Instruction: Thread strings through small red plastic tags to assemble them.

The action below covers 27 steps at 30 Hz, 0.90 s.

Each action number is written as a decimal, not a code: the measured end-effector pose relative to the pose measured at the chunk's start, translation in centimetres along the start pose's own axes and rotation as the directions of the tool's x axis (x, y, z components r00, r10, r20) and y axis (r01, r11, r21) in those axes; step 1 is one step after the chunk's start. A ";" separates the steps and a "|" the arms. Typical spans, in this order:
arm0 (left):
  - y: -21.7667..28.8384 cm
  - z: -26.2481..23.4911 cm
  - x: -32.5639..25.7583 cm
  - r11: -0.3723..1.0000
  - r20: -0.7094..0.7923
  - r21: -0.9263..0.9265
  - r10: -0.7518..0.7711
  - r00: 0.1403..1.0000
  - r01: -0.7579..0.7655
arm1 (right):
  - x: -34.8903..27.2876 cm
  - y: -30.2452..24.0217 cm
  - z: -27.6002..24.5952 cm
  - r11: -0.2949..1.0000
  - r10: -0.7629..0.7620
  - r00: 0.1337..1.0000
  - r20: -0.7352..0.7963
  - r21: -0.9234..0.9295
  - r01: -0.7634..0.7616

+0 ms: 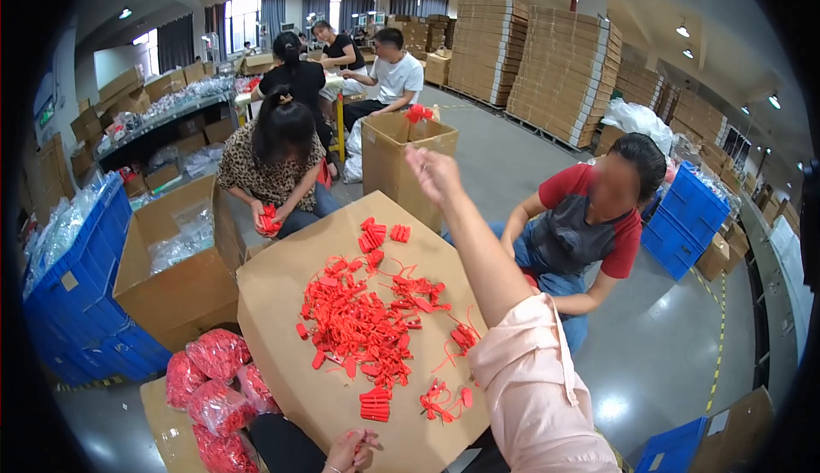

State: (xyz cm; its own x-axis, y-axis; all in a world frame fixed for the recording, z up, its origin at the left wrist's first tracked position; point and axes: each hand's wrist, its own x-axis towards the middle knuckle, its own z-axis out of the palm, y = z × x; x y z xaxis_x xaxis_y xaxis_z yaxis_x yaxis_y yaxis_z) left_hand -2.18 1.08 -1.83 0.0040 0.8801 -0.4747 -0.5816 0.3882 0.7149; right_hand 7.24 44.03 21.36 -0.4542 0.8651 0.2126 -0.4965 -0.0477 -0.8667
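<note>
Here are the wearer's two hands (352, 451) (436, 176), one big red heap (359, 324).

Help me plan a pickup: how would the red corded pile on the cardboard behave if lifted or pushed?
The red corded pile would probably sag, as its thin cords loop loosely. One piece may drag others along, since cords cross throughout. Spread low, it seems unlikely to roll.

Pile of corded pieces (363, 328) on a surface (272, 302)
Behind the surface, one carton (397, 166) is placed; to its left, another carton (184, 289) is set, with bags (220, 406) stacked before it; to the right, a co-worker (581, 230) is seated.
</note>
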 end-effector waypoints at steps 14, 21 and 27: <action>-6.6 0.5 0.9 0.998 -0.162 0.023 0.062 0.985 -0.059 | -39.8 11.9 10.5 0.786 0.375 0.573 0.729 0.077 -0.613; -3.2 2.6 -1.1 0.960 0.151 0.165 -0.249 0.957 0.224 | -42.4 7.9 15.7 0.808 0.043 0.390 0.920 0.198 -0.555; -4.2 1.1 -1.2 0.947 0.152 0.235 -0.258 0.954 0.219 | -43.7 7.2 16.3 0.736 0.056 0.473 0.879 0.284 -0.615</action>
State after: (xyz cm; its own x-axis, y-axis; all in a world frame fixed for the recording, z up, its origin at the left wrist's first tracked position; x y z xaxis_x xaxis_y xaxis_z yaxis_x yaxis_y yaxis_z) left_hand 1.17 -1.33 -3.66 0.2776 0.7808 -0.5597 -0.3585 0.6247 0.6937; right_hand 11.47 -2.30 13.17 -0.8932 -0.0328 0.4484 -0.2955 -0.7089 -0.6405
